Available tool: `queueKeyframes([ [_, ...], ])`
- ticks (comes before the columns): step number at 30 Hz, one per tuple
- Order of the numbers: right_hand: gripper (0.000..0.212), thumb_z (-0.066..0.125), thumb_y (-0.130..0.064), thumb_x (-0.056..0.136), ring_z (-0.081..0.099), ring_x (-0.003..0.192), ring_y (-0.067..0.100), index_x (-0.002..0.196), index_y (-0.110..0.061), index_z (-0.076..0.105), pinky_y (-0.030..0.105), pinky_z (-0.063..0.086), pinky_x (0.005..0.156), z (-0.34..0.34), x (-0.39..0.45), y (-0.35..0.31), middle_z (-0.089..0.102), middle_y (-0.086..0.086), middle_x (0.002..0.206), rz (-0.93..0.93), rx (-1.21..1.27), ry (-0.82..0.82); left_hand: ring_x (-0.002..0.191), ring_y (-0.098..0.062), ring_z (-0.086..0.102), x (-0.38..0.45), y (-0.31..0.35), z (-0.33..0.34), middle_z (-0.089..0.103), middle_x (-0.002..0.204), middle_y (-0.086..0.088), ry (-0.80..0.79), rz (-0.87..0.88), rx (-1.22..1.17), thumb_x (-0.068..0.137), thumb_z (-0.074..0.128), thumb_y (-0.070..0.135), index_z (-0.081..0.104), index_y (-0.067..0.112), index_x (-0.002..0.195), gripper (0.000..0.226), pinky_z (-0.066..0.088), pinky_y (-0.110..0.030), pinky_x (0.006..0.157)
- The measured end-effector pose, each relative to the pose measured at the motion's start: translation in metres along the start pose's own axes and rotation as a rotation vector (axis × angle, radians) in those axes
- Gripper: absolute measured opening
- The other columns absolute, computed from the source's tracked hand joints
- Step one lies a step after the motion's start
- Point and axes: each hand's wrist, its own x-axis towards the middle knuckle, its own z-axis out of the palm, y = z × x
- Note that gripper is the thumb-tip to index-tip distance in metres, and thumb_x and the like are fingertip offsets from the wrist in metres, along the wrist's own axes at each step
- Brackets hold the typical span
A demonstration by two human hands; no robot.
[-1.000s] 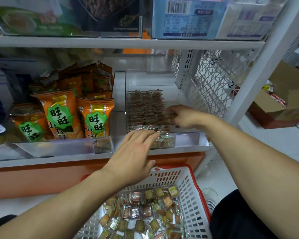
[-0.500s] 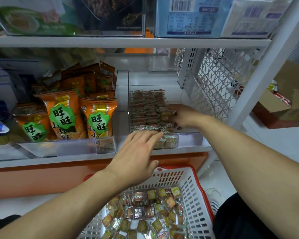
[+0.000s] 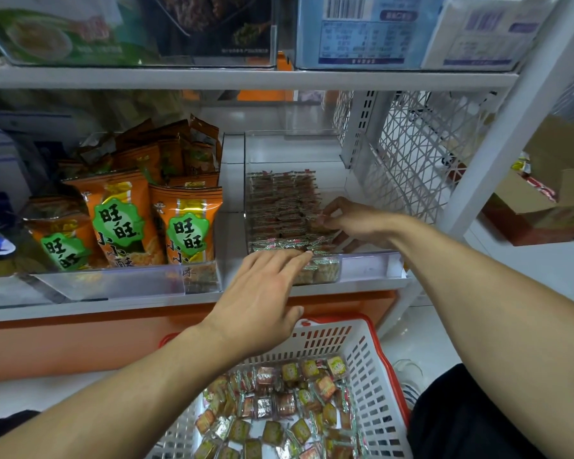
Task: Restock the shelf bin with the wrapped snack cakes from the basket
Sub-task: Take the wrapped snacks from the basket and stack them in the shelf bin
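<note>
A clear shelf bin (image 3: pixel 371 265) holds rows of small wrapped snack cakes (image 3: pixel 280 207) standing on edge. My right hand (image 3: pixel 355 221) is inside the bin on its right side, fingertips pinched on a wrapped cake at the right end of a row. My left hand (image 3: pixel 262 299) lies flat, fingers together, with the fingertips resting on the front row of cakes at the bin's front wall. Below, a white basket with a red rim (image 3: pixel 375 366) holds several loose wrapped cakes (image 3: pixel 279 405).
Orange snack bags (image 3: pixel 120 217) fill the bin to the left. A white lattice panel (image 3: pixel 411 160) closes the shelf's right side. Boxed goods sit on the shelf above (image 3: pixel 371 31). A cardboard box (image 3: pixel 550 200) stands on the floor at right.
My right hand has shifted slightly back and left along the row of cakes inside the bin. My left hand has stayed at the bin's front edge.
</note>
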Motion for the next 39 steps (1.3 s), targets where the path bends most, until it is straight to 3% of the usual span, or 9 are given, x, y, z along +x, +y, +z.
queueKeyframes([
  [5, 0.022, 0.047, -0.026, 0.106, 0.071, 0.106, 0.035, 0.127, -0.023, 0.054, 0.049, 0.052, 0.100, -0.008, 0.006, 0.004, 0.070, 0.013, 0.118, 0.072, 0.063, -0.055, 0.149, -0.012, 0.022, -0.001, -0.001, 0.000, 0.031, 0.162, 0.010, -0.005, -0.001, 0.003, 0.094, 0.064, 0.047, 0.015, 0.030, 0.162, 0.085, 0.012, -0.035, 0.127],
  [10, 0.016, 0.044, -0.027, 0.106, 0.074, 0.088, 0.026, 0.104, -0.030, 0.059, 0.036, 0.057, 0.071, -0.004, 0.011, 0.004, 0.067, 0.006, 0.107, 0.049, 0.049, -0.019, 0.148, -0.011, 0.022, 0.000, 0.000, 0.000, 0.032, 0.161, 0.010, 0.004, -0.001, 0.007, 0.094, 0.063, 0.048, 0.015, 0.031, 0.162, 0.085, 0.012, -0.035, 0.126],
  [13, 0.014, 0.053, -0.030, 0.104, 0.072, 0.089, 0.027, 0.108, -0.022, 0.062, 0.038, 0.062, 0.072, -0.006, 0.016, 0.006, 0.067, 0.011, 0.109, -0.012, 0.084, 0.026, 0.148, -0.011, 0.023, 0.000, 0.000, 0.001, 0.033, 0.161, 0.010, 0.003, 0.001, 0.009, 0.094, 0.063, 0.048, 0.016, 0.030, 0.162, 0.085, 0.012, -0.034, 0.126],
  [17, 0.021, 0.053, -0.034, 0.103, 0.071, 0.077, 0.022, 0.092, -0.021, 0.065, 0.036, 0.062, 0.069, -0.012, 0.025, -0.001, 0.072, 0.012, 0.101, -0.156, 0.148, 0.386, 0.147, -0.011, 0.022, 0.000, 0.002, 0.002, 0.033, 0.159, 0.010, 0.013, -0.014, -0.008, 0.094, 0.063, 0.048, 0.016, 0.031, 0.161, 0.084, 0.012, -0.035, 0.125],
  [21, 0.019, 0.049, -0.027, 0.105, 0.060, 0.087, 0.024, 0.106, -0.014, 0.063, 0.028, 0.045, 0.065, -0.005, 0.051, 0.000, 0.069, 0.013, 0.112, -0.135, -0.052, 0.741, 0.143, -0.013, 0.027, 0.006, 0.003, 0.005, 0.036, 0.155, 0.010, 0.023, -0.009, -0.002, 0.094, 0.061, 0.049, 0.015, 0.034, 0.160, 0.082, 0.017, -0.035, 0.122],
  [26, 0.026, 0.054, -0.003, 0.097, 0.057, 0.119, 0.035, 0.121, 0.003, 0.059, 0.035, 0.050, 0.094, -0.003, 0.084, 0.004, 0.062, 0.022, 0.124, -0.080, -0.300, 0.722, 0.140, -0.016, 0.036, 0.019, -0.001, 0.007, 0.041, 0.152, 0.009, -0.002, 0.018, -0.010, 0.094, 0.062, 0.048, 0.016, 0.035, 0.160, 0.082, 0.024, -0.036, 0.119],
  [30, 0.027, 0.052, 0.000, 0.096, 0.055, 0.114, 0.037, 0.123, 0.001, 0.055, 0.035, 0.045, 0.087, -0.012, 0.102, -0.001, 0.054, 0.023, 0.126, -0.143, -0.365, 0.779, 0.137, -0.017, 0.038, 0.023, -0.002, 0.009, 0.046, 0.148, 0.008, 0.002, 0.030, 0.016, 0.094, 0.061, 0.048, 0.018, 0.034, 0.159, 0.079, 0.026, -0.037, 0.118],
  [34, 0.024, 0.052, -0.007, 0.100, 0.050, 0.118, 0.034, 0.123, -0.003, 0.056, 0.038, 0.048, 0.092, -0.014, 0.120, 0.006, 0.051, 0.017, 0.129, -0.122, -0.533, 0.737, 0.136, -0.017, 0.037, 0.023, -0.001, 0.012, 0.046, 0.147, 0.008, 0.016, 0.038, 0.035, 0.094, 0.058, 0.049, 0.016, 0.033, 0.157, 0.077, 0.026, -0.038, 0.118],
  [39, 0.034, 0.051, -0.012, 0.099, 0.056, 0.117, 0.032, 0.133, -0.007, 0.054, 0.032, 0.044, 0.093, -0.020, 0.141, 0.003, 0.060, 0.016, 0.126, -0.082, -0.140, 0.672, 0.135, -0.018, 0.035, 0.023, -0.002, 0.010, 0.044, 0.146, 0.007, 0.019, 0.055, 0.043, 0.095, 0.057, 0.049, 0.013, 0.031, 0.158, 0.079, 0.025, -0.038, 0.118],
])
